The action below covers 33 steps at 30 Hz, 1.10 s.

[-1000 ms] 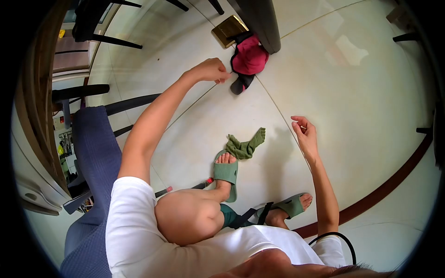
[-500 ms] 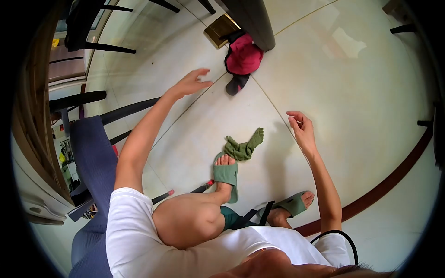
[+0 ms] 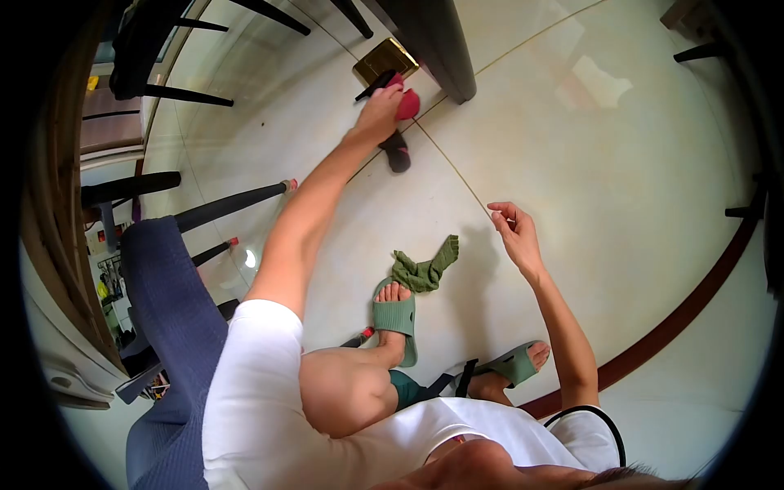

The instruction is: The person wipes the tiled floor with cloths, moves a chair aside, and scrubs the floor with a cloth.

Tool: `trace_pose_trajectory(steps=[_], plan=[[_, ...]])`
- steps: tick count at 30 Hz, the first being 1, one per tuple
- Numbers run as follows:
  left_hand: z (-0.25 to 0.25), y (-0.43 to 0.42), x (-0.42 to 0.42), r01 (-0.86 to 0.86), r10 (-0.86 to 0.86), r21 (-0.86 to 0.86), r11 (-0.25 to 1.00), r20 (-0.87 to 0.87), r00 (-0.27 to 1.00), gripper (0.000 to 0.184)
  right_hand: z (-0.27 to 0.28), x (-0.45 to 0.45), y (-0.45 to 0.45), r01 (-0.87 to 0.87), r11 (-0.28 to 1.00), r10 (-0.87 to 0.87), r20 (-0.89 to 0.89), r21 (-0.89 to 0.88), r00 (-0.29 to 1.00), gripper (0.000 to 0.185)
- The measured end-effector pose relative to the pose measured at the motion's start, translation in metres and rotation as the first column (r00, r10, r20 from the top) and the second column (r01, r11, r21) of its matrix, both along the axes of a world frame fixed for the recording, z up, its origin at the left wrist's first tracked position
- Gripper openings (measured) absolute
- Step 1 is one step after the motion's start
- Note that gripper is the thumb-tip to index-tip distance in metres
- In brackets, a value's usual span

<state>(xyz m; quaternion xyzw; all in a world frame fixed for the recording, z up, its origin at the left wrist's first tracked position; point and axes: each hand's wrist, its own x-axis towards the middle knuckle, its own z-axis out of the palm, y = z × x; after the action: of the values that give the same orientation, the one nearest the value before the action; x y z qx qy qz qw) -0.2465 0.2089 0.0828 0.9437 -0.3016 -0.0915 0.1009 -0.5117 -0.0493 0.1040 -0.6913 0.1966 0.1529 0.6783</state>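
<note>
A person [image 3: 351, 457] in a white T-shirt [image 3: 249, 384] bends over a tiled floor [image 3: 572, 155], left arm [image 3: 306, 212] outstretched, the left hand [image 3: 380, 118] on a pink-and-black fabric bundle [image 3: 409, 104] near a thick grey post [image 3: 433, 49] and a gold-coloured plate [image 3: 382, 61]. The right hand [image 3: 518, 237] hangs bare above the tiles, fingers loosely curled around nothing. From where I stand, the likeliest mishap is a shallow grasp: if only one fold is caught, the bundle could slip free or its dark end [image 3: 397, 155] trail across the floor. Knuckles might also knock the post. A green sock [image 3: 426, 271] lies just ahead of a green slipper [image 3: 395, 318], where a shifted foot could tread on it and slide on the smooth tile. Hard to make out: the left hand's fingertips, masked by the back of the hand, so I cannot tell whether they are clenched on the cloth. Much of the bundle is covered too, leaving its exact kind, and whether it is off the floor, unclear. A blue-covered chair [image 3: 167, 278] is partly hidden behind the sleeve [image 3: 253, 343] at left.
</note>
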Motion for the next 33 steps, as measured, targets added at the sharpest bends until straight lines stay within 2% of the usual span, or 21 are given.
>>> trace_pose_trajectory(steps=[1, 3, 5, 7, 8, 9, 10, 11, 16, 18, 19, 21, 23, 24, 25, 26, 27, 29, 30, 33], plan=[[0.005, 0.013, 0.001, 0.027, -0.025, 0.042, 0.999, -0.041, 0.999, 0.058, 0.0, -0.001, -0.001, -0.001, 1.0, 0.001, 0.0, -0.006, 1.0, 0.021], [0.016, 0.035, -0.017, -0.057, 0.067, 0.105, 0.993, -0.099, 0.993, 0.057, -0.001, -0.003, -0.003, 0.002, 1.0, -0.002, 0.015, 0.017, 1.0, 0.021], [0.003, 0.086, -0.042, -0.016, 0.042, 0.218, 0.976, -0.115, 0.992, 0.055, 0.0, -0.005, -0.005, 0.006, 1.0, -0.007, 0.028, 0.025, 1.0, 0.021], [0.0, 0.137, -0.088, 0.123, -0.036, 0.294, 0.948, -0.283, 0.958, 0.054, 0.003, -0.009, -0.006, 0.013, 1.0, -0.013, 0.03, 0.013, 0.999, 0.02], [0.018, 0.147, -0.116, 0.233, -0.045, 0.402, 0.886, -0.426, 0.904, 0.05, 0.001, -0.012, -0.006, 0.015, 1.0, -0.015, 0.026, 0.013, 1.0, 0.02], [0.02, 0.165, -0.138, 0.396, -0.069, 0.516, 0.76, -0.542, 0.838, 0.044, -0.004, -0.016, -0.006, 0.015, 1.0, -0.016, 0.024, 0.011, 1.0, 0.02], [0.026, 0.185, -0.158, 0.462, 0.038, 0.536, 0.707, -0.681, 0.732, 0.034, -0.006, -0.019, -0.007, 0.017, 1.0, -0.017, 0.022, 0.006, 1.0, 0.02], [0.06, 0.173, -0.169, 0.46, 0.267, 0.569, 0.682, -0.778, 0.568, 0.033, -0.003, -0.021, -0.008, 0.008, 1.0, -0.009, 0.027, 0.014, 1.0, 0.02], [0.107, 0.179, -0.123, 0.389, 0.587, 0.73, 0.562, -0.684, 0.433, 0.038, 0.007, -0.022, -0.02, -0.034, 0.999, 0.036, 0.057, -0.034, 0.998, 0.02], [0.12, 0.158, -0.077, 0.207, 0.538, 0.749, 0.629, -0.612, 0.58, 0.043, 0.006, -0.021, -0.027, -0.043, 0.999, 0.043, 0.051, -0.007, 0.998, 0.02], [0.11, 0.166, -0.05, 0.051, 0.502, 0.555, 0.83, -0.785, 0.363, 0.034, 0.007, -0.02, -0.032, -0.041, 0.999, 0.041, 0.051, -0.001, 0.998, 0.02], [0.122, 0.113, -0.006, 0.013, 0.4, 0.485, 0.874, -0.736, 0.547, 0.041, 0.016, -0.018, -0.043, -0.097, 0.992, 0.098, 0.022, -0.078, 0.995, 0.022], [0.118, 0.061, 0.017, -0.156, 0.292, 0.266, 0.951, -0.62, 0.728, 0.048, 0.028, -0.021, -0.055, -0.127, 0.978, 0.131, 0.01, -0.163, 0.991, 0.022], [0.088, 0.046, 0.033, -0.081, 0.083, 0.024, 0.996, -0.452, 0.888, 0.048, 0.037, -0.023, -0.063, -0.156, 0.967, 0.157, -0.012, -0.202, 0.987, 0.022], [0.057, 0.03, 0.043, 0.046, -0.088, -0.197, 0.979, -0.21, 0.974, 0.049, 0.046, -0.025, -0.073, -0.188, 0.952, 0.185, -0.037, -0.24, 0.982, 0.021], [0.05, -0.001, 0.043, 0.004, -0.063, -0.213, 0.977, -0.269, 0.961, 0.05, 0.053, -0.029, -0.083, -0.222, 0.936, 0.212, -0.065, -0.274, 0.975, 0.021], [0.046, -0.03, 0.037, -0.038, -0.038, -0.222, 0.974, -0.33, 0.943, 0.051, 0.056, -0.036, -0.095, -0.216, 0.924, 0.222, -0.019, -0.315, 0.975, 0.02], [-0.006, -0.053, 0.009, -0.14, 0.139, -0.188, 0.972, -0.017, 0.99, 0.05, 0.06, -0.047, -0.117, -0.193, 0.9, 0.242, 0.081, -0.39, 0.967, 0.021], [-0.026, -0.054, -0.006, -0.199, 0.226, -0.18, 0.963, 0.147, 0.963, 0.049, 0.084, -0.044, -0.124, -0.229, 0.927, 0.214, -0.084, -0.298, 0.973, 0.023], [-0.031, -0.041, -0.054, -0.178, 0.182, -0.163, 0.971, 0.012, 0.983, 0.048, 0.113, -0.035, -0.135, -0.256, 0.932, 0.169, -0.319, -0.257, 0.933, 0.024]])
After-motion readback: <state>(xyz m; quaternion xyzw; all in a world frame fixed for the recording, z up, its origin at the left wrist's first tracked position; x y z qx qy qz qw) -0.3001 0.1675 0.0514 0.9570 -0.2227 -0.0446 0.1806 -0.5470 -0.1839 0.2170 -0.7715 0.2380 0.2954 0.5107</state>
